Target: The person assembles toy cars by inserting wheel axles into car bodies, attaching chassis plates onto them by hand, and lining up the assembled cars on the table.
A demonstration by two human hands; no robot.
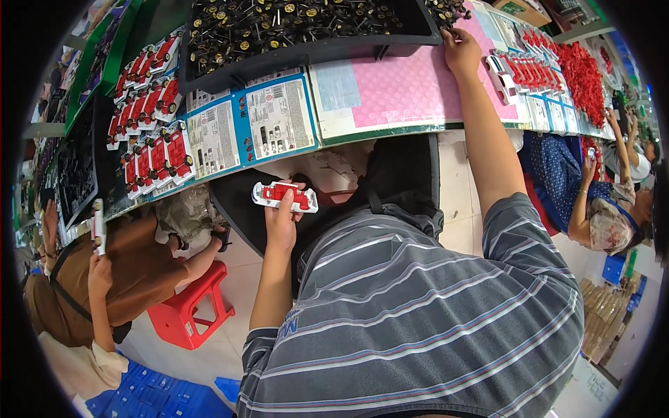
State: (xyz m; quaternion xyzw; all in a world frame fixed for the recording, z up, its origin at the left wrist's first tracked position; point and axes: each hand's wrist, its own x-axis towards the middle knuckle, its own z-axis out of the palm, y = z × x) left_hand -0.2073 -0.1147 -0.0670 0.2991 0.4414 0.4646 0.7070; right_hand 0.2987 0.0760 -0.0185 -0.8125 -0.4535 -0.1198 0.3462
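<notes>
My left hand (pixel 281 224) grips a toy car body (pixel 267 193) in front of my torso, below the table edge. Its white shell has a red underside turned up toward me, and no wheels show on it. At the table's far side, my right hand (pixel 463 51) has its fingers curled together beside a small heap of black toy wheels (pixel 447 10). What its fingertips hold, if anything, is too small to make out. Left of that hand stands a black tray (pixel 313 51) full of black and yellow wheels on metal axles (pixel 282 24).
Rows of red-and-white cars with wheels (pixel 150 157) lie on the left. A white car body (pixel 500 78) and red chassis parts (pixel 536 73) are at right, before a red pile (pixel 580 83). A red stool (pixel 188 310) and co-workers flank me; the left one holds a car (pixel 98 226).
</notes>
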